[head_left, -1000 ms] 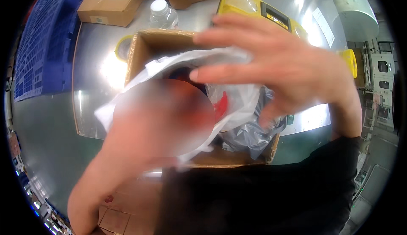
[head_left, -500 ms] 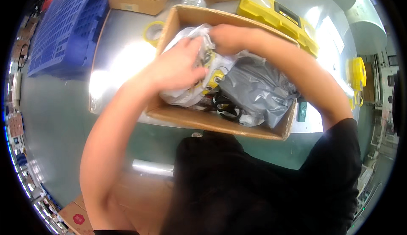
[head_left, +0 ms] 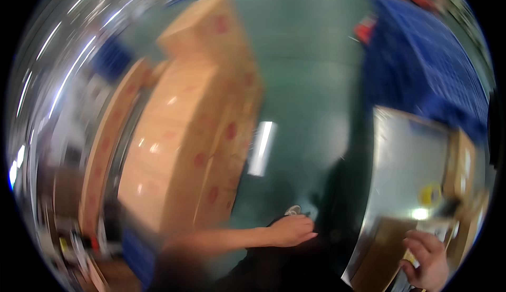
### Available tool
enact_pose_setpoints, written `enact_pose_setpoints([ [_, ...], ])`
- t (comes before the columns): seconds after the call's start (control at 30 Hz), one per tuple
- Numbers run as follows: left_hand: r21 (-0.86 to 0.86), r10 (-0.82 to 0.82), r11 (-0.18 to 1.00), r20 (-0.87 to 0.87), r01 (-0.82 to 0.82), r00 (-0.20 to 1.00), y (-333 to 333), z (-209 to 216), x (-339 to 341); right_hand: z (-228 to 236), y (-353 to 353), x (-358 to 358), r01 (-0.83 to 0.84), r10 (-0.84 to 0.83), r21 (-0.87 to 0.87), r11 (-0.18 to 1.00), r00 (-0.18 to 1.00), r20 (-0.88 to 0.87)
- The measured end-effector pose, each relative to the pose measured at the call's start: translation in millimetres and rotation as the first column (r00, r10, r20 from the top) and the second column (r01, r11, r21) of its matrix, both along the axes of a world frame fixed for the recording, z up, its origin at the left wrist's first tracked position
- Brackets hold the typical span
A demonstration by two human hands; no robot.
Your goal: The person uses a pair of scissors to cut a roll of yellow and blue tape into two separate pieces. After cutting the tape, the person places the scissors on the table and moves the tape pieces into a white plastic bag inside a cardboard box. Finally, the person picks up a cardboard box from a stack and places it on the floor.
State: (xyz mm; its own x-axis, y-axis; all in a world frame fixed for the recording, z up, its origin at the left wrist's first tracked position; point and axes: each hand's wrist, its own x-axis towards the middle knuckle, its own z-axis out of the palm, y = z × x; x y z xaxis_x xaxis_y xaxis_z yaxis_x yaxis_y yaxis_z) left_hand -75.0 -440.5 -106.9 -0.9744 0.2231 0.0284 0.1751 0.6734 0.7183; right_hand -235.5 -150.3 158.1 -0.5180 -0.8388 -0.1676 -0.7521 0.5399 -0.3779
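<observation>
My left hand (head_left: pixel 293 231) hangs in front of my body above the green floor, away from the table. Its fingers are curled together, and nothing shows in them. At the lower right, my right hand (head_left: pixel 428 263) is over the brown cardboard box (head_left: pixel 377 255) on the metal table (head_left: pixel 403 150). Its fingers and thumb are apart. A bit of yellow and white shows in the gap between them; blur hides whether the hand touches it. Most of the box's inside is out of sight.
A long stack of brown cartons (head_left: pixel 174 129) with red marks stands on the left. Blue plastic crates (head_left: pixel 421 65) are beyond the table. Yellow tape (head_left: pixel 430 194) and another carton (head_left: pixel 459 165) are on the table. A shoe (head_left: pixel 292 210) shows below.
The view has swung left toward the carton stack. My left hand has come out of the box to in front of my body; the right hand remains by the box.
</observation>
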Motion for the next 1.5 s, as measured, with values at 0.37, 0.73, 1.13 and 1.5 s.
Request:
enact_pose_setpoints([
  [0.37, -0.229, 0.919, 0.379, 0.209, -0.897, 0.334, 51, -19, 344, -166, -288, 193, -0.956, 0.936, -0.194, 0.221, 0.152, 0.316],
  [0.73, -0.285, 0.871, -0.374, 0.219, -0.883, -0.440, 51, -39, 604, -238, -426, 609, -0.905, 0.601, -0.426, 0.008, -0.336, 0.725],
  [1.13, -0.288, 0.824, -0.532, 0.041, -0.796, -0.566, -220, -32, 855, -376, -673, 899, -0.914, 0.532, -0.332, 0.231, -0.167, 0.830],
  [1.5, -0.606, 0.626, -0.439, 0.323, -0.663, -0.710, -381, -142, 1144, -434, -1008, 1027, -0.786, 0.476, -0.242, 0.568, 0.074, 0.876],
])
